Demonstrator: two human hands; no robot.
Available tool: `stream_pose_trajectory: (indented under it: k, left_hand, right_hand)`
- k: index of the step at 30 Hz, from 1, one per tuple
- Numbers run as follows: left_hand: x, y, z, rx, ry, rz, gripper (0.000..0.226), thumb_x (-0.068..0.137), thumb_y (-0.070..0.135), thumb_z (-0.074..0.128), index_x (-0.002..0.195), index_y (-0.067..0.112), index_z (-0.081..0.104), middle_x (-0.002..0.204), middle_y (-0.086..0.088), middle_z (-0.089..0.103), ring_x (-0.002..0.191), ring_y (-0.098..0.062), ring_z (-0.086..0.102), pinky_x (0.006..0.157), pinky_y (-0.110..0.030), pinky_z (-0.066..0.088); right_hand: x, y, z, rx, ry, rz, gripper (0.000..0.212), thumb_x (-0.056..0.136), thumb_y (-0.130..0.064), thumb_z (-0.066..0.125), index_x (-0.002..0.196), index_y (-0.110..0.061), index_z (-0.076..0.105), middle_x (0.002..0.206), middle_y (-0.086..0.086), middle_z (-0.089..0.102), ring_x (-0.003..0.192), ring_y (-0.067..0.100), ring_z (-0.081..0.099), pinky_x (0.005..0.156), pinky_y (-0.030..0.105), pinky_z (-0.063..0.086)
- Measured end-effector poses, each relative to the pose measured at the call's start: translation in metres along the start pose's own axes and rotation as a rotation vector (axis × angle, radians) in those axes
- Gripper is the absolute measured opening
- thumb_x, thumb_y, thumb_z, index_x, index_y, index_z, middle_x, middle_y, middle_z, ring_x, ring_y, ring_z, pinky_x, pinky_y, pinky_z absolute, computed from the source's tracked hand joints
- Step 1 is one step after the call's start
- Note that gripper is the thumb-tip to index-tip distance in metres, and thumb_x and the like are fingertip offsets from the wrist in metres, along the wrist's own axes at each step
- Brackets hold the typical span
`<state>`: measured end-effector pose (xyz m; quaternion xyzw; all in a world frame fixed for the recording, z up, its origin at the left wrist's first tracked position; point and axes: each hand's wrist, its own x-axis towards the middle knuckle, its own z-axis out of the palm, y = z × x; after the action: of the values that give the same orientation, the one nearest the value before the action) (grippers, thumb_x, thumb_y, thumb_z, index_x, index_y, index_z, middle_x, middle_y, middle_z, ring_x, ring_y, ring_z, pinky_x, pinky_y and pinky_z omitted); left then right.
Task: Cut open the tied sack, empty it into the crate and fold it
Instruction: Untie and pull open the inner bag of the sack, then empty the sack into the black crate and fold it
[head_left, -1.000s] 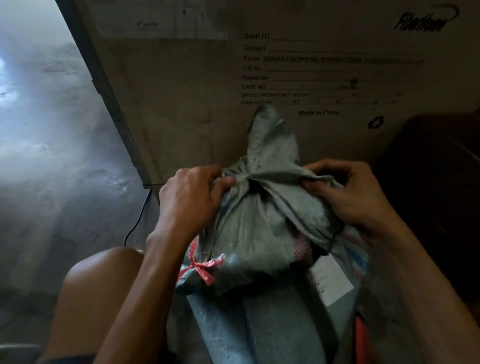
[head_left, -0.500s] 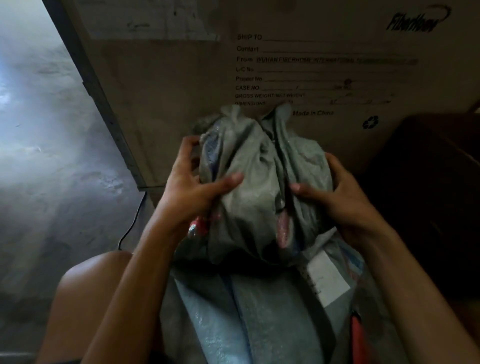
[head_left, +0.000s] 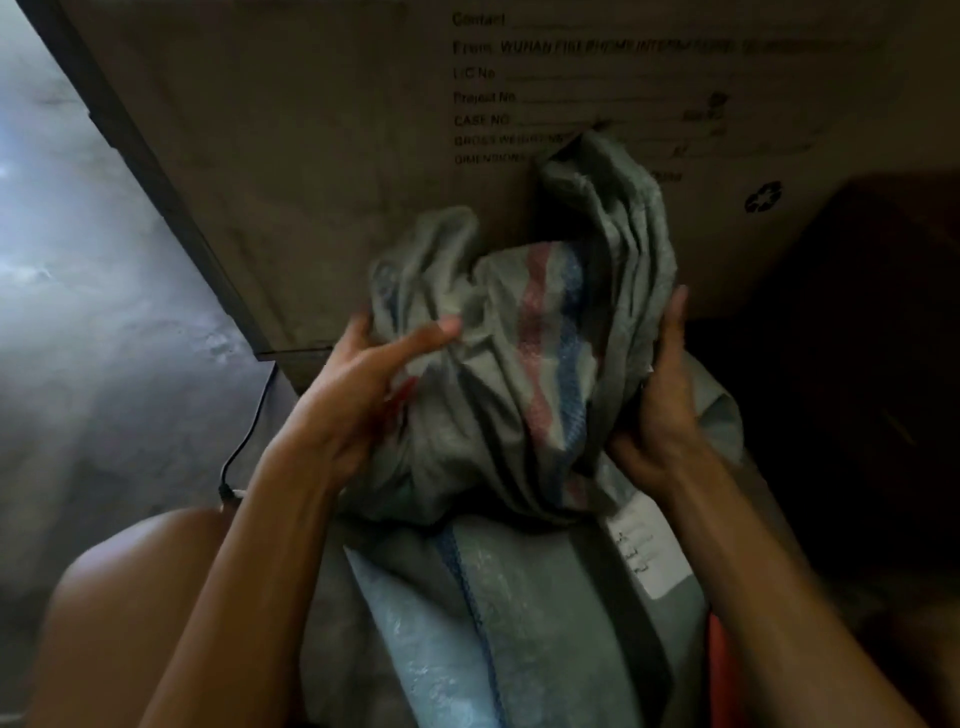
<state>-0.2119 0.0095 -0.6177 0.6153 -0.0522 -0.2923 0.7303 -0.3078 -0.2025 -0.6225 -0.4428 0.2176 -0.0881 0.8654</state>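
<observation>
A grey woven sack (head_left: 519, 374) with red and blue stripes stands bunched up in front of me, its loose top rising against a cardboard box. My left hand (head_left: 363, 395) grips the sack's left side, thumb laid across the fabric. My right hand (head_left: 660, 410) presses its right side, fingers pointing up. A bit of red tie (head_left: 402, 395) shows by my left palm. Under it lies a larger pale sack (head_left: 493, 623) bearing a white label (head_left: 641, 551). No crate can be made out.
A big printed cardboard box (head_left: 363, 156) stands right behind the sack. Grey concrete floor (head_left: 104, 312) lies to the left, with a black cable (head_left: 249, 436). My bare knee (head_left: 135, 587) is at lower left. Something red (head_left: 719, 670) pokes out at lower right. The right side is dark.
Both hands have gone from the knotted top down to the sack's sides. The bundle has been turned, so its striped face shows and the red tie is mostly hidden.
</observation>
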Motion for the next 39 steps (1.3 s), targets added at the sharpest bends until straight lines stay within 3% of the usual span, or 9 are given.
stream_pose_trajectory:
  k: [2, 4, 6, 9, 14, 16, 24, 29, 39]
  left_hand:
    - [0.0, 0.005, 0.0, 0.228, -0.131, 0.125, 0.1, 0.056, 0.027, 0.093, 0.137, 0.049, 0.039, 0.137, 0.013, 0.061, 0.119, -0.006, 0.066, 0.092, -0.025, 0.057]
    - [0.004, 0.004, 0.011, 0.542, -0.076, 0.241, 0.101, 0.07, 0.025, 0.087, 0.146, 0.051, 0.026, 0.146, 0.021, 0.05, 0.132, 0.001, 0.051, 0.103, -0.017, 0.046]
    - [0.013, 0.001, 0.025, 0.737, 0.163, 0.326, 0.079, 0.091, 0.018, 0.07, 0.154, 0.038, 0.026, 0.148, 0.009, 0.052, 0.135, -0.009, 0.048, 0.099, -0.016, 0.041]
    - [0.012, 0.007, 0.031, 0.717, 0.435, 0.236, 0.056, 0.102, 0.019, 0.054, 0.155, 0.024, 0.036, 0.14, -0.008, 0.062, 0.127, -0.027, 0.058, 0.092, -0.025, 0.041]
    - [-0.03, 0.128, 0.051, 0.368, 0.429, 0.237, 0.024, 0.102, 0.013, 0.053, 0.118, 0.027, 0.065, 0.107, 0.014, 0.072, 0.105, -0.004, 0.067, 0.099, -0.046, 0.055]
    - [-0.057, 0.192, 0.074, 0.373, 0.406, 0.231, 0.027, 0.101, 0.005, 0.054, 0.126, 0.009, 0.064, 0.118, -0.003, 0.072, 0.115, -0.016, 0.066, 0.104, -0.049, 0.051]
    - [-0.181, 0.447, 0.163, 0.54, 0.121, 0.234, 0.027, 0.092, -0.004, 0.059, 0.118, 0.002, 0.063, 0.107, -0.007, 0.072, 0.1, -0.017, 0.067, 0.093, -0.05, 0.055]
    - [-0.252, 0.55, 0.181, 0.523, -0.007, 0.274, 0.028, 0.095, -0.003, 0.061, 0.118, 0.012, 0.062, 0.107, 0.008, 0.068, 0.1, -0.001, 0.064, 0.091, -0.026, 0.054]
    - [-0.334, 0.569, 0.224, 0.449, -0.615, 0.173, 0.05, 0.092, -0.014, 0.059, 0.137, 0.007, 0.051, 0.133, -0.011, 0.062, 0.129, -0.026, 0.058, 0.112, -0.053, 0.044]
  right_hand:
    - [0.002, -0.002, 0.002, 0.03, -0.174, -0.061, 0.071, 0.067, -0.078, 0.056, 0.113, -0.026, 0.073, 0.115, -0.002, 0.075, 0.108, 0.014, 0.071, 0.093, 0.035, 0.057]
    - [-0.001, -0.009, 0.005, -0.23, -0.268, -0.036, 0.07, 0.033, -0.069, 0.084, 0.087, -0.026, 0.078, 0.091, -0.009, 0.079, 0.085, 0.005, 0.075, 0.072, 0.026, 0.062]
    - [0.009, -0.013, 0.007, -0.546, -0.144, -0.077, 0.057, 0.046, -0.048, 0.091, 0.094, -0.023, 0.073, 0.088, -0.013, 0.077, 0.084, -0.001, 0.072, 0.071, 0.019, 0.057]
    - [0.018, -0.025, 0.022, -0.471, 0.195, -0.182, 0.063, 0.079, -0.053, 0.074, 0.134, -0.024, 0.059, 0.129, -0.008, 0.067, 0.122, 0.008, 0.061, 0.107, 0.038, 0.047]
    - [-0.025, -0.108, 0.091, -0.255, 0.394, -0.099, 0.043, 0.098, -0.043, 0.054, 0.137, -0.026, 0.056, 0.131, -0.006, 0.066, 0.12, 0.009, 0.062, 0.107, 0.04, 0.048]
    - [-0.057, -0.158, 0.136, -0.224, 0.437, -0.08, 0.035, 0.098, -0.037, 0.055, 0.132, -0.026, 0.06, 0.13, -0.003, 0.066, 0.119, 0.012, 0.064, 0.105, 0.042, 0.05]
    - [-0.216, -0.384, 0.266, -0.265, 0.642, 0.035, 0.042, 0.099, -0.03, 0.057, 0.136, -0.011, 0.057, 0.131, 0.006, 0.065, 0.119, 0.021, 0.064, 0.103, 0.045, 0.051]
    - [-0.307, -0.472, 0.325, -0.278, 0.592, -0.024, 0.032, 0.099, -0.028, 0.057, 0.131, -0.026, 0.057, 0.126, -0.006, 0.066, 0.12, 0.012, 0.062, 0.103, 0.035, 0.051]
    - [-0.523, -0.465, 0.337, 0.098, 0.932, -0.174, 0.058, 0.095, -0.04, 0.052, 0.149, -0.023, 0.04, 0.144, -0.004, 0.056, 0.128, 0.012, 0.057, 0.109, 0.044, 0.045]
